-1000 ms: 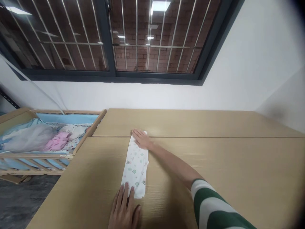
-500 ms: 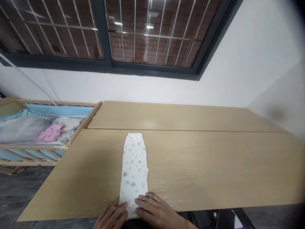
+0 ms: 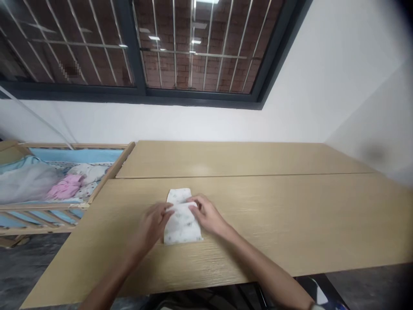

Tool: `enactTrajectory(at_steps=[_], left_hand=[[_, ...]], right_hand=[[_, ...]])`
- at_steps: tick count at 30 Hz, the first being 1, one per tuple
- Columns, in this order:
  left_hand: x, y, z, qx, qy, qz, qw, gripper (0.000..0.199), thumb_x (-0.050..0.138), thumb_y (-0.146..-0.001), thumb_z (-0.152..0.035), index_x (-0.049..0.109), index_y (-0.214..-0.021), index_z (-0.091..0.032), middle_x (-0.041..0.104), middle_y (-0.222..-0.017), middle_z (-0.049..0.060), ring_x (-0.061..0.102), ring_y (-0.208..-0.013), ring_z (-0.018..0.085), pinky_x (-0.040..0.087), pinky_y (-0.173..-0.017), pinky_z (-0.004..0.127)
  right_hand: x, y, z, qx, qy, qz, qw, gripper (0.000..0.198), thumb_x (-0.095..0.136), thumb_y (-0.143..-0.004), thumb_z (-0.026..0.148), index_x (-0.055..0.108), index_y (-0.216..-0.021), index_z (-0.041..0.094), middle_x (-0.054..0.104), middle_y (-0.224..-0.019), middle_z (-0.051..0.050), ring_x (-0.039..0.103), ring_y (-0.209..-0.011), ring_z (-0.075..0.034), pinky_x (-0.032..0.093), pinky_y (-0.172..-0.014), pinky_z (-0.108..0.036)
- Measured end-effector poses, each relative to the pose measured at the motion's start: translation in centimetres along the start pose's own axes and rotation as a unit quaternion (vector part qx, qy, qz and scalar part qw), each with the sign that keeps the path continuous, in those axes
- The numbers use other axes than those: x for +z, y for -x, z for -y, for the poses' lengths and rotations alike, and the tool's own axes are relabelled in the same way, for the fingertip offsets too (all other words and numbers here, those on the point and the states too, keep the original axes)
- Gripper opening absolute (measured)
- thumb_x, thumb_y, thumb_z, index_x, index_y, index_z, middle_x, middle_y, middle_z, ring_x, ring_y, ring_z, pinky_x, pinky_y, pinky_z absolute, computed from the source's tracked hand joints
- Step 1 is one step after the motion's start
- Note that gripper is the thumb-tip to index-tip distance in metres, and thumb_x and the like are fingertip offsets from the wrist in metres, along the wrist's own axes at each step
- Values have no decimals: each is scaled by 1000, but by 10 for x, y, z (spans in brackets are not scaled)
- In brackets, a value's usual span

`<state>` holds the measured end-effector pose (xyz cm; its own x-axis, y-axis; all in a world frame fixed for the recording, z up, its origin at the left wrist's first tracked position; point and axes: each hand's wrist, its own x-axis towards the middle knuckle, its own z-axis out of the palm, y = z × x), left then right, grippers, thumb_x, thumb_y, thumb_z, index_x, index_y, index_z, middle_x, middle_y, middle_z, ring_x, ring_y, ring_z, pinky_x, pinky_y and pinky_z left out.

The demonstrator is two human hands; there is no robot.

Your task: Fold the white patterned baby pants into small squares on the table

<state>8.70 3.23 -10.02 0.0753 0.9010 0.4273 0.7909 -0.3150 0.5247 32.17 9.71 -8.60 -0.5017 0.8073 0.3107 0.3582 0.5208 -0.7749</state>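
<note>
A small white cloth garment with a faint green print (image 3: 182, 226) lies on the light wooden table (image 3: 274, 215), its near end folded up over the far part. At the fold's left corner my left hand (image 3: 154, 224) pinches the fabric between thumb and fingers, somewhat blurred. My right hand (image 3: 206, 213) grips the right corner of the same folded edge, thumb beneath and fingers above. Beyond the fold a short strip of the garment stays flat on the wood. Its exact kind cannot be made out.
A wooden crib (image 3: 111, 172) with blue lining stands against the table's left side, holding a pink cloth (image 3: 66, 187) and white bedding. Behind the table rises a white wall with a dark-framed, barred window (image 3: 200, 97). A dark object (image 3: 314, 290) sits below the front edge at right.
The garment lay long and flat toward the near edge; now its near end is folded away from me. Both hands moved forward with that end. The camera view shifted slightly.
</note>
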Motion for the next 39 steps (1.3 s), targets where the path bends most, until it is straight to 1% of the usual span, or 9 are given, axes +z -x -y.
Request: enactTrajectory(at_steps=[4, 7, 12, 17, 20, 24, 29, 33, 39], left_hand=[[30, -65, 29, -59, -51, 28, 997, 17, 52, -98, -28, 65, -106, -20, 72, -100, 6, 68, -97, 22, 54, -88, 34], [46, -80, 37, -91, -87, 40, 991, 18, 53, -96, -21, 65, -109, -18, 71, -106, 11, 66, -103, 27, 52, -92, 39], [57, -23, -1, -86, -162, 10, 983, 38, 51, -98, -32, 57, -130, -12, 61, -131, 20, 58, -118, 35, 47, -99, 48], [81, 63, -50, -22, -249, 45, 967, 41, 47, -98, -37, 67, -118, -9, 68, -120, 20, 61, -113, 36, 50, -95, 51], [94, 82, -56, -20, -278, 71, 958, 34, 48, -96, -29, 74, -104, -7, 72, -105, 21, 65, -103, 36, 50, -94, 52], [102, 82, -47, 4, -299, 30, 954, 41, 49, -96, -28, 67, -122, -1, 65, -128, 25, 59, -121, 38, 49, -99, 50], [97, 79, -31, 33, -277, 20, 960, 39, 45, -98, -22, 64, -128, -7, 60, -138, 20, 56, -129, 34, 50, -101, 48], [72, 70, -4, 57, -181, 74, 979, 32, 42, -100, -19, 66, -122, -18, 66, -133, 10, 61, -122, 25, 52, -101, 44], [49, 61, 39, 116, -82, 69, 987, 29, 39, -102, -21, 66, -113, -18, 69, -125, 9, 63, -118, 24, 52, -100, 44]], right_hand=[[27, -59, -60, 55, 17, -43, 997, 12, 55, -93, 21, 65, -99, 17, 67, -98, -6, 60, -88, -18, 50, -82, -33], [38, -77, -83, 84, 49, -49, 994, 13, 54, -91, 18, 64, -99, 16, 66, -99, -8, 61, -90, -20, 50, -85, -35], [33, -57, -62, -25, 124, -12, 992, 33, 49, -100, 28, 58, -129, 17, 60, -132, -15, 53, -125, -26, 41, -108, -46], [41, -18, -21, -224, 134, 228, 938, 47, 40, -106, 36, 43, -151, 23, 37, -161, -8, 33, -148, -23, 31, -120, -40], [53, -12, -26, -240, 130, 312, 910, 50, 36, -108, 41, 37, -156, 26, 36, -162, -5, 28, -151, -19, 25, -124, -38], [54, -38, -61, -187, 202, 312, 909, 54, 35, -107, 46, 35, -157, 26, 30, -164, -5, 21, -154, -20, 11, -127, -44], [43, -76, -89, -137, 262, 232, 927, 57, 33, -107, 42, 26, -160, 24, 23, -166, -6, 16, -155, -22, 11, -126, -49], [36, -64, -76, -159, 243, 175, 941, 56, 34, -107, 39, 30, -159, 18, 23, -166, -11, 16, -155, -25, 17, -125, -49], [8, -12, -44, -121, 179, 266, 940, 69, 51, -97, 61, 43, -151, 20, 48, -150, -18, 43, -138, -31, 29, -116, -52]])
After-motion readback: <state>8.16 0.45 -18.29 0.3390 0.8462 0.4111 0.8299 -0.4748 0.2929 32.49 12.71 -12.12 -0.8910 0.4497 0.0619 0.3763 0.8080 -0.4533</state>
